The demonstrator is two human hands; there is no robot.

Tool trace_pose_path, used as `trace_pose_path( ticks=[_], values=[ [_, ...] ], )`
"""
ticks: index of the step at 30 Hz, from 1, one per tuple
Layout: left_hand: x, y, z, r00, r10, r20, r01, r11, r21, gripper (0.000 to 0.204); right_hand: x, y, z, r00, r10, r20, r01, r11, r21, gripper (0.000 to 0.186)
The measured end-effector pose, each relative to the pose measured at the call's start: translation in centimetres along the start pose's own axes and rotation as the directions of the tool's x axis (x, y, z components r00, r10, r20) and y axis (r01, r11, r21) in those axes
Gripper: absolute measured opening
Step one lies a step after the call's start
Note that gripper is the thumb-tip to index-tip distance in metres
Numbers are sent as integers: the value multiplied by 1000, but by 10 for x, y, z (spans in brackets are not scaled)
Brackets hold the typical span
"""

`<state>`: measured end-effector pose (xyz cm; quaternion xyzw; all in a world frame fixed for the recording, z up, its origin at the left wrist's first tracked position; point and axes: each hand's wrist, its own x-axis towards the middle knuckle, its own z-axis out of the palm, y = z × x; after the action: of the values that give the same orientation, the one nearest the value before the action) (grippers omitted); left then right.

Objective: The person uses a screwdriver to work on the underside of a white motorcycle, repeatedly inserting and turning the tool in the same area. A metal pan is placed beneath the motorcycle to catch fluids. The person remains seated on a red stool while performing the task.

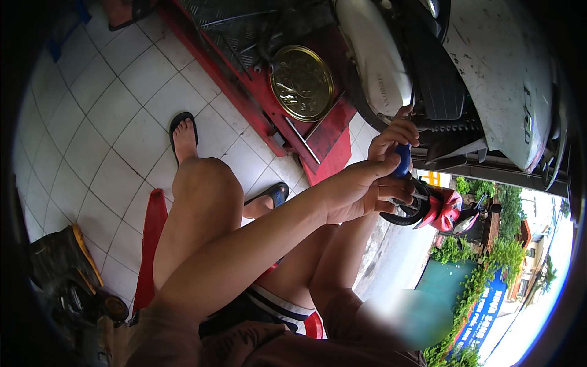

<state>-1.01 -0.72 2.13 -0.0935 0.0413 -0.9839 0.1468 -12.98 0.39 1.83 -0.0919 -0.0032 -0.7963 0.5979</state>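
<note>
Both my hands are closed around a screwdriver with a blue handle (402,160) beside a raised motorcycle (507,79). My left hand (361,191) grips the handle's near end, its thumb along the side. My right hand (392,136) wraps the handle farther up, with one finger stretched toward the bike. Most of the screwdriver's shaft and its tip are hidden or too dark to make out. Near the fingers are the bike's pale engine cover (370,58) and its dark drive chain (449,127).
A red work platform (330,144) carries a round gold tray (302,82) and a metal rod (302,139). A black and yellow object (67,260) lies on the tiled floor. Another person's foot (125,12) shows at the top left. A red motorbike (443,208) stands beyond.
</note>
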Motion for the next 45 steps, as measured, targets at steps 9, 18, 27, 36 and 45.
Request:
trace_pose_path(
  ticks=[9, 18, 27, 36, 45],
  values=[
    [5, 22, -15, 902, 411, -128, -231, 713, 662, 32, 7, -20, -15, 988, 75, -132, -141, 783, -606, 54],
    [4, 7, -31, 781, 624, -34, -278, 395, 875, 29, 5, -22, -8, 972, -63, -226, -143, 603, -785, 41],
    [1, 4, -43, 749, 612, 254, -13, -370, 929, 31, 0, -43, -10, 955, -24, -296, -255, 443, -859, 24],
    [-20, -47, -99, 761, 73, -645, 370, -865, 339, 18, -38, -103, -60, 816, 105, -568, -386, -634, -671, 25],
    [-5, -38, -112, 886, 38, -462, 285, -831, 477, 40, -61, -173, -88, 797, -419, -435, -601, -621, -503, 36]
  ],
)
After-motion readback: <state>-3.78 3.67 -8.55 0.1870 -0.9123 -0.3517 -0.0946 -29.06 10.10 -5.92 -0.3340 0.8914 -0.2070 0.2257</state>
